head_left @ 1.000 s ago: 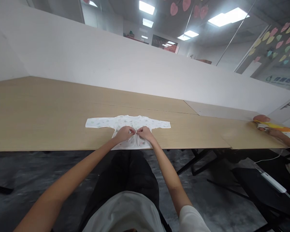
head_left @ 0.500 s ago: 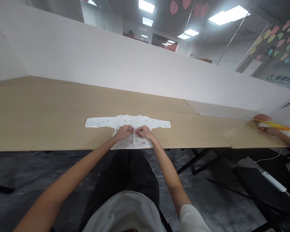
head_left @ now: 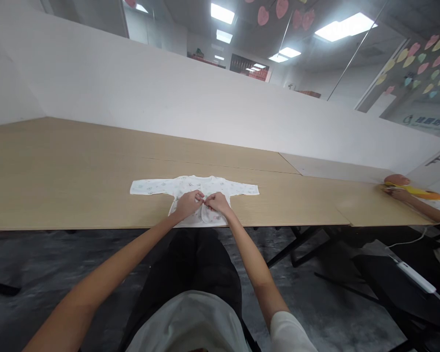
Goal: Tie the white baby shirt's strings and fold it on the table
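A small white baby shirt (head_left: 194,183) with a faint print lies face up on the table, both sleeves spread out sideways and its hem at the front edge. My left hand (head_left: 189,203) is closed in a pinch at the shirt's front opening. Right beside it, my right hand (head_left: 217,201) pinches the opposite edge of the same opening, the fingertips of both hands nearly touching. The cloth is slightly lifted and bunched between them. Whatever fastener may be under the fingertips is too small to make out.
The wooden table (head_left: 77,171) runs along a white partition wall (head_left: 150,93). Far right, another person's hand (head_left: 399,194) is by a yellow and white item (head_left: 421,193). A black chair (head_left: 392,278) with a white power strip (head_left: 416,277) stands below on the right.
Both hands stay at the shirt's front opening, with only small finger shifts. The lower front cloth has moved slightly inward. At far right, the other person's hand has moved a little left.
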